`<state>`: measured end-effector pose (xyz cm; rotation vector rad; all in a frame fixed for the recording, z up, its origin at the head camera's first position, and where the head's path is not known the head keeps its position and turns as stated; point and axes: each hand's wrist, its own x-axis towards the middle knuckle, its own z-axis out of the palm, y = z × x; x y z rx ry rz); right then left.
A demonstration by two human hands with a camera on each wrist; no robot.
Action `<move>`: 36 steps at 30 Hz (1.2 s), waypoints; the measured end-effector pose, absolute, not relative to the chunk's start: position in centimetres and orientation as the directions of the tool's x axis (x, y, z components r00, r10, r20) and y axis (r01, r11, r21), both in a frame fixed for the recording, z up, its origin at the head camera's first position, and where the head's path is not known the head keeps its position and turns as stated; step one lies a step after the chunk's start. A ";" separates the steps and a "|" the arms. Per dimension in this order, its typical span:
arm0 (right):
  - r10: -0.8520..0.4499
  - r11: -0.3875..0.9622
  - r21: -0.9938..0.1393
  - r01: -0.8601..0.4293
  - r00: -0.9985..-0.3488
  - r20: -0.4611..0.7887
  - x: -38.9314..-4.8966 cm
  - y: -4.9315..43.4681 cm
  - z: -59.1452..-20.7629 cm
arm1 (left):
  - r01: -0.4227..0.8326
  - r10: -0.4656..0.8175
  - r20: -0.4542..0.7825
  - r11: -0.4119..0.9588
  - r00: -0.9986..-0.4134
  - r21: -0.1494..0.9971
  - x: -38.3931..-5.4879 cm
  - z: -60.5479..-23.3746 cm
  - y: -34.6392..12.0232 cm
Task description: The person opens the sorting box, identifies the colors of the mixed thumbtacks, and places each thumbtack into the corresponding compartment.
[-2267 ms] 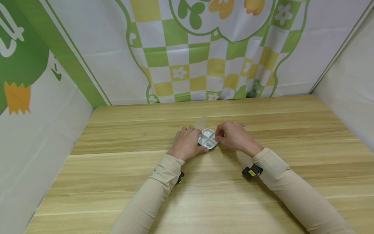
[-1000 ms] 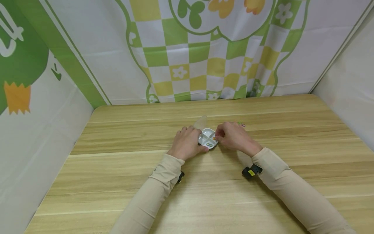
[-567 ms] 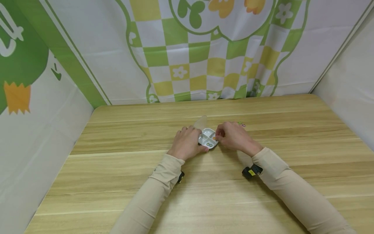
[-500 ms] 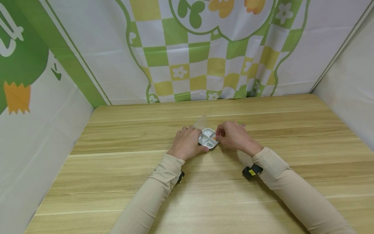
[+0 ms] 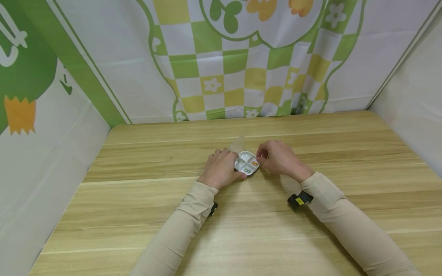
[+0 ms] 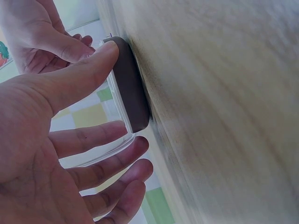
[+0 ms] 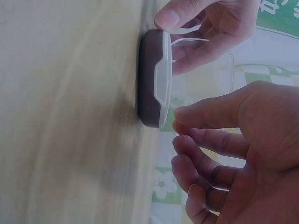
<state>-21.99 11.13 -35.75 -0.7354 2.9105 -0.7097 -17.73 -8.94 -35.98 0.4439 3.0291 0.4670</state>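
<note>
A small pill box (image 5: 246, 155) with a white four-part inside and dark brown base (image 6: 128, 88) sits on the wooden table, its clear lid (image 5: 237, 143) raised. My left hand (image 5: 221, 168) grips its left side, thumb on the near edge and fingers toward the lid. Two small green rings (image 5: 246, 170) lie in the near compartment, and small orange rings (image 5: 254, 163) lie in the right one. At the box's right rim is my right hand (image 5: 280, 160). Its thumb and index fingertips (image 7: 181, 113) meet with nothing visible between them, and the other fingers are curled.
The wooden table (image 5: 165, 222) spreads around both hands. Behind it hangs a green, yellow and white checked curtain (image 5: 235, 67). A white wall panel (image 5: 414, 99) stands along the right side. Each wrist wears a small black camera, the right one (image 5: 299, 199) showing a yellow mark.
My right hand has shifted slightly right and up from the box, and a second orange ring now shows in the right compartment. The hand now hides the loose rings behind it. My left hand stays put.
</note>
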 end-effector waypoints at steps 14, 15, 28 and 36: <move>-0.451 0.772 -0.469 -0.429 -0.890 0.070 -22.7 12.0 -35.6 | 0.263 0.281 -0.011 0.910 -0.960 0.321 -17.7 -36.0 -8.9; -0.450 0.772 -0.470 -0.428 -0.890 0.071 -22.7 12.1 -35.5 | 0.264 0.282 -0.009 0.910 -0.959 0.321 -17.7 -36.0 -8.9; -0.435 0.781 -0.449 -0.434 -0.894 0.107 -23.1 12.8 -35.3 | 0.256 0.275 -0.013 0.912 -0.961 0.320 -17.8 -36.1 -8.9; -0.424 0.786 -0.452 -0.422 -0.900 0.104 -23.2 13.0 -35.2 | 0.258 0.277 -0.016 0.911 -0.961 0.322 -17.8 -36.0 -8.8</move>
